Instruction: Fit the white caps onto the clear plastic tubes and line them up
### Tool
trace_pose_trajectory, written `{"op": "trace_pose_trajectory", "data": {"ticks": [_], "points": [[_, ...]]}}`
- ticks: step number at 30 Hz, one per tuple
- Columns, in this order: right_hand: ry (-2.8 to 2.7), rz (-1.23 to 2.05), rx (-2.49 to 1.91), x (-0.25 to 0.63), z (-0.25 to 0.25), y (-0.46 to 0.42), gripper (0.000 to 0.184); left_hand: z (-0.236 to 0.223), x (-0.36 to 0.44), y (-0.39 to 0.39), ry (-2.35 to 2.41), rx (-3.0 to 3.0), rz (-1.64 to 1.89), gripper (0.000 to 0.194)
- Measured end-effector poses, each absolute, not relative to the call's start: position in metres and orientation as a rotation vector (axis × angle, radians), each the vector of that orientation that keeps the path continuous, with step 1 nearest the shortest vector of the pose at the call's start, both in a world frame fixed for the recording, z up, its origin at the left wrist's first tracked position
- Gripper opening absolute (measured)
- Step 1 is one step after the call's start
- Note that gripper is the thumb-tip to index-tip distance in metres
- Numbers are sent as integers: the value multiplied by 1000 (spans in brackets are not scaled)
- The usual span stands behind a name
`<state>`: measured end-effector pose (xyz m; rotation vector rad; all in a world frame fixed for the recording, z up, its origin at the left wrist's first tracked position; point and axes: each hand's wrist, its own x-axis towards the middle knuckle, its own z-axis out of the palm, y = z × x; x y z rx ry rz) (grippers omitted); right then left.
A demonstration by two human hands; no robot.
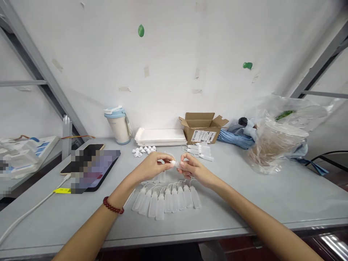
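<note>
Above the middle of the grey table, my two hands meet with fingers pinched. My left hand grips a small white cap between thumb and fingertips. Facing it, my right hand is closed on a small translucent squeeze bottle, mostly hidden by the fingers. Below them lies a fanned row of translucent squeeze bottles with thin looped straps at their necks. Behind my left hand is a loose cluster of white caps. More squeeze bottles lie beyond my right hand.
An open cardboard box and a stack of white trays stand by the wall, with a tumbler to their left. Two phones and a cable lie left. At right are blue cloth and a plastic-wrapped tub.
</note>
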<state>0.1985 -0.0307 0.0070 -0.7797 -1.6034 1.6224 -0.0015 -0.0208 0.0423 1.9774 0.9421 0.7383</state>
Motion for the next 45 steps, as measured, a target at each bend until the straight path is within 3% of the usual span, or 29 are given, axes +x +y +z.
{"op": "trace_pose_trajectory", "data": {"ticks": [6,12,16,23,30,36,42,45], "points": [[-1663,1513,-781,200,7,-33,31,40,4,-22,1048,2073,709,38],[-1695,1536,-834,204,6,-35,35,36,8,-24,1032,2183,746,16],[-1717,1523,-852,204,8,-36,33,37,6,-24,1033,2123,793,14],[-1783,1394,-868,204,9,-36,28,41,4,-26,1045,2041,601,39],[-1761,1469,-864,206,7,-37,33,41,7,-28,984,2276,683,23],[-1801,1428,-844,203,6,-38,32,41,5,-27,1070,2192,546,43],[-1736,1545,-830,204,7,-37,35,41,5,-28,979,2173,655,20],[-1736,1485,-836,202,9,-39,35,43,4,-29,994,2163,639,24]]}}
